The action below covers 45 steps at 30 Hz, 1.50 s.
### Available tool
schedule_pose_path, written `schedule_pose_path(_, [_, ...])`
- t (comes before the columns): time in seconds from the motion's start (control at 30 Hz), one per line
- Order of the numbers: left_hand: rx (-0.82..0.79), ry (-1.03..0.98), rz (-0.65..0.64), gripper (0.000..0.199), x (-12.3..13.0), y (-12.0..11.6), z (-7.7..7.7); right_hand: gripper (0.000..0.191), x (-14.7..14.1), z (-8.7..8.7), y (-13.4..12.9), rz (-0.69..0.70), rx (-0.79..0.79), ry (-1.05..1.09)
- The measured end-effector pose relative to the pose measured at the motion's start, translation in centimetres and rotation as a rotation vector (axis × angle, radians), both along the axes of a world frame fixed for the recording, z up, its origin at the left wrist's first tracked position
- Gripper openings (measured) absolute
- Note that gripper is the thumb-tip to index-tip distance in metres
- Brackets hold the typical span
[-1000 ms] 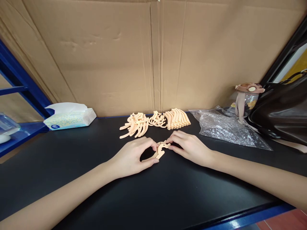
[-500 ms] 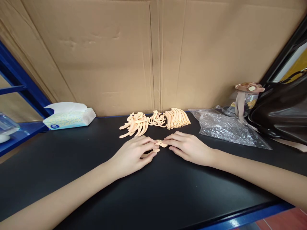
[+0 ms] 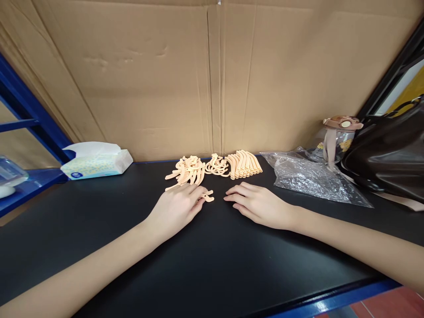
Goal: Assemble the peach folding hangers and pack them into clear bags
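My left hand (image 3: 179, 202) is closed on a peach plastic piece (image 3: 208, 198). Its forked, rounded end pokes out past my thumb and fingertips, while my fingers hide the rest. Apart from it, my right hand (image 3: 250, 202) rests on the black tabletop with nothing in it, its fingers stretched toward the left. Just beyond my left hand lies a loose pile of curved peach plastic arms (image 3: 190, 168). Beside that is a small heap of peach hook-shaped pieces (image 3: 217, 164). Past my right hand, more curved arms (image 3: 244, 164) lie in a neat row.
A tissue pack (image 3: 96, 161) stands at the back left. A clear plastic bag (image 3: 314, 176) lies crumpled on the right, before a drinking bottle (image 3: 339, 139) and a dark bag (image 3: 391, 150). Cardboard (image 3: 149, 79) walls off the back of the black tabletop (image 3: 212, 265).
My left hand has drawn left with the peach piece, away from my right hand. My right fingers, which were touching the piece, are now off it.
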<state>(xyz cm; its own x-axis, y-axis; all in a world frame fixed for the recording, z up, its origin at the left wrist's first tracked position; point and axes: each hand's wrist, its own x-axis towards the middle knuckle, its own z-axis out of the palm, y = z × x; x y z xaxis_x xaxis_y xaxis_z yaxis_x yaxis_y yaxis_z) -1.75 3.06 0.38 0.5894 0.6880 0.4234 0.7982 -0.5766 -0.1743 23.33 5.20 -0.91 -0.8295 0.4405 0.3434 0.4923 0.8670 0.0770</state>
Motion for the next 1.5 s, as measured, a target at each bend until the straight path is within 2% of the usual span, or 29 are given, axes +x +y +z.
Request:
schedule_pose_path(0.23, [0.016,0.011,0.019,0.028,-0.1,0.3,-0.3,0.03,-0.1,0.0,0.0,-0.001,0.01,-0.006])
schedule_pose_path(0.37, [0.026,-0.014,-0.014,0.027,-0.1,0.4,-0.4,0.031,0.0,0.1,0.0,0.001,0.012,-0.01])
schedule_pose_path(0.5, [0.017,-0.074,-0.076,0.023,0.0,0.2,-0.3,0.03,-0.1,0.0,0.0,0.006,0.025,-0.005])
schedule_pose_path(0.7, [-0.097,-0.057,-0.286,0.023,0.1,-0.1,0.0,0.029,-0.1,0.1,-0.2,-0.009,-0.001,0.011])
schedule_pose_path(0.8, [-0.133,-0.057,-0.318,0.022,-0.1,-0.1,-0.2,0.027,0.5,1.6,0.6,-0.172,-0.042,0.154])
schedule_pose_path(0.9, [-0.14,-0.07,-0.319,0.022,-0.2,0.0,-0.3,0.03,1.7,4.1,2.9,-0.507,-0.052,0.297])
schedule_pose_path(0.97, [-0.139,-0.074,-0.326,0.022,-0.3,0.1,-0.3,0.032,2.6,5.5,5.2,-0.782,-0.097,0.22])
schedule_pose_path(1.0, [-0.14,-0.075,-0.326,0.022,-0.4,0.0,-0.3,0.034,2.9,5.9,6.5,-0.844,-0.125,0.197])
schedule_pose_path(1.07, [-0.143,-0.075,-0.322,0.022,-0.4,0.0,-0.3,0.038,3.2,6.3,9.0,-0.913,-0.18,0.163])
schedule_pose_path(1.17, [-0.152,-0.07,-0.316,0.022,-0.4,0.0,-0.2,0.053,2.9,5.8,11.9,-1.004,-0.27,0.121])
schedule_pose_path(1.3, [-0.155,-0.069,-0.324,0.022,-0.5,-0.1,-0.1,0.069,1.8,5.2,13.7,-1.054,-0.378,0.089])
schedule_pose_path(1.37, [-0.155,-0.075,-0.33,0.022,-0.5,-0.1,-0.1,0.067,1.7,4.9,14.1,-1.055,-0.432,0.074])
schedule_pose_path(1.5, [-0.156,-0.071,-0.326,0.022,-0.5,-0.1,-0.1,0.046,2.4,4.5,15.0,-1.026,-0.548,0.078])
